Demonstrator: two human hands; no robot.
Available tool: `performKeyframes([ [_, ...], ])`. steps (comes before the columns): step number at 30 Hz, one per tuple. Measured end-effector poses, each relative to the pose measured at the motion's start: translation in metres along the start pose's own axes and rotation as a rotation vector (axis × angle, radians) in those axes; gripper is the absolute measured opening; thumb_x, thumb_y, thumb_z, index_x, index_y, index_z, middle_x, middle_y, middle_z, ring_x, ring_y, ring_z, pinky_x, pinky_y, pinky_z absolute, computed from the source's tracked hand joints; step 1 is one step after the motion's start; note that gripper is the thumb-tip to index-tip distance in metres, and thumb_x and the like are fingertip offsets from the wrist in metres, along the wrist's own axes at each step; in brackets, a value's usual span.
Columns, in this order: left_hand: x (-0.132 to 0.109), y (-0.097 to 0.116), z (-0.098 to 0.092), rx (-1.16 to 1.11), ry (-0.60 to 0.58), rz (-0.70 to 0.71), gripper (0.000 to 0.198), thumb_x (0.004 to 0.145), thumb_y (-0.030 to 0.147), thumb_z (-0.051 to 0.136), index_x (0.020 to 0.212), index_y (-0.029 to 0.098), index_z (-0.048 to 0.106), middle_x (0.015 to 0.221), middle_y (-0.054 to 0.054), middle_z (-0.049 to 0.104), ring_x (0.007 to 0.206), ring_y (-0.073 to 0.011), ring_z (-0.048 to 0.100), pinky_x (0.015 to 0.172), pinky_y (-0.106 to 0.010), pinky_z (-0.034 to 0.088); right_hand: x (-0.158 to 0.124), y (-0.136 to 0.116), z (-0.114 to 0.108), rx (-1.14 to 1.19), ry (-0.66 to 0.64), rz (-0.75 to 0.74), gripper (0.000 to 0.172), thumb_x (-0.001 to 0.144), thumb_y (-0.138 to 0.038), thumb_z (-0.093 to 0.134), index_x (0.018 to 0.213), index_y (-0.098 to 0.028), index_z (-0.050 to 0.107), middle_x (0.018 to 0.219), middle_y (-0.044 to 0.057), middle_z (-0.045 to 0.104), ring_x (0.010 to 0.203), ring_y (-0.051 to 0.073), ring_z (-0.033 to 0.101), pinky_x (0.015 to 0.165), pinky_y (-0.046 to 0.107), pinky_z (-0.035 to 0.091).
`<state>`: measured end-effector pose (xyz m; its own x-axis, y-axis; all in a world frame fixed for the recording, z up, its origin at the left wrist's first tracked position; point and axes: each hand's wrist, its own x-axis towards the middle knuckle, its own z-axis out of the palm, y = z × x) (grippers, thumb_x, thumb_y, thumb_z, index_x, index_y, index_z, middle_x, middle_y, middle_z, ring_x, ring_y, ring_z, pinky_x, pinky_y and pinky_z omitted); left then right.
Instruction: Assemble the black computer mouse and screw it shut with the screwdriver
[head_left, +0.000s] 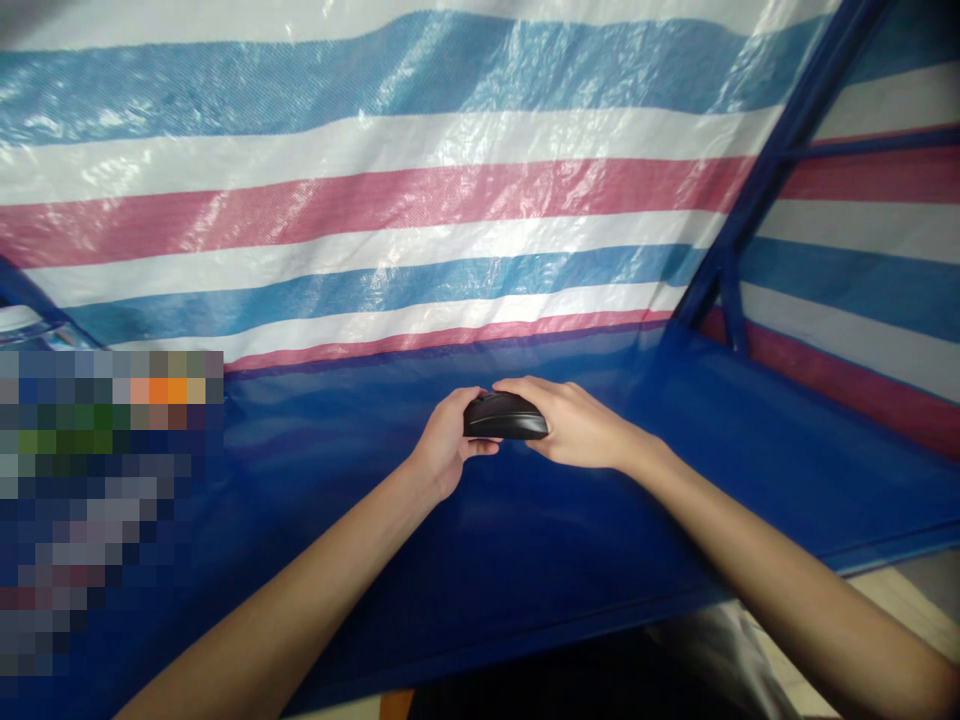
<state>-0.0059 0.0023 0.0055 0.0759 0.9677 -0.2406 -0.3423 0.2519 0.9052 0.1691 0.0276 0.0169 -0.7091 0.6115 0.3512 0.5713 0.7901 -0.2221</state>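
Note:
A black computer mouse (pixel 504 416) is held just above the blue work surface (pixel 615 520), near its back edge. My left hand (pixel 442 450) grips its left end with the fingers curled around it. My right hand (pixel 577 425) grips the right end, fingers lying over the top. Both forearms reach in from the bottom of the view.
A striped blue, white and red tarp (pixel 375 200) forms the wall behind the surface. A blue metal frame post (pixel 757 190) rises at the right. A blurred-out patch (pixel 105 520) covers the left of the surface. The front edge of the surface runs at lower right.

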Motion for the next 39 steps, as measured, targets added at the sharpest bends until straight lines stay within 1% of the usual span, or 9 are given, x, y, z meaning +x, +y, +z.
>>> performKeyframes([
  [14, 0.0000, -0.0007, -0.0003, -0.002, -0.004, -0.003, 0.017, 0.083, 0.027, 0.048, 0.083, 0.014, 0.058, 0.068, -0.003, 0.058, 0.049, -0.0109, 0.055, 0.043, -0.022, 0.046, -0.0012, -0.0014, -0.0016, 0.004, -0.011, 0.007, 0.064, 0.068, -0.010, 0.056, 0.129, -0.023, 0.043, 0.122, 0.010, 0.060, 0.101, 0.026, 0.063, 0.081, 0.037, 0.048],
  [25, -0.0012, -0.0002, -0.0007, -0.005, -0.012, -0.004, 0.020, 0.085, 0.027, 0.046, 0.083, 0.013, 0.060, 0.068, -0.003, 0.058, 0.049, -0.0106, 0.055, 0.043, -0.021, 0.046, -0.0006, -0.0015, -0.0014, 0.000, -0.010, 0.007, 0.063, 0.068, -0.011, 0.055, 0.129, -0.022, 0.043, 0.123, 0.010, 0.060, 0.101, 0.027, 0.063, 0.081, 0.037, 0.049],
  [33, 0.0002, -0.0008, -0.0010, -0.007, -0.008, -0.004, 0.020, 0.085, 0.027, 0.046, 0.084, 0.013, 0.060, 0.068, -0.003, 0.058, 0.049, -0.0109, 0.055, 0.042, -0.022, 0.046, -0.0007, -0.0017, -0.0019, -0.001, -0.004, 0.005, 0.064, 0.068, -0.010, 0.056, 0.129, -0.024, 0.043, 0.122, 0.009, 0.060, 0.100, 0.025, 0.063, 0.080, 0.035, 0.048],
  [39, -0.0012, 0.0011, 0.0008, -0.019, 0.007, -0.006, 0.019, 0.085, 0.026, 0.047, 0.082, 0.013, 0.060, 0.067, -0.004, 0.059, 0.048, -0.0111, 0.055, 0.041, -0.022, 0.046, -0.0005, -0.0011, -0.0023, 0.001, -0.010, 0.006, 0.064, 0.068, -0.010, 0.055, 0.129, -0.022, 0.043, 0.122, 0.010, 0.060, 0.101, 0.026, 0.062, 0.081, 0.037, 0.048],
])
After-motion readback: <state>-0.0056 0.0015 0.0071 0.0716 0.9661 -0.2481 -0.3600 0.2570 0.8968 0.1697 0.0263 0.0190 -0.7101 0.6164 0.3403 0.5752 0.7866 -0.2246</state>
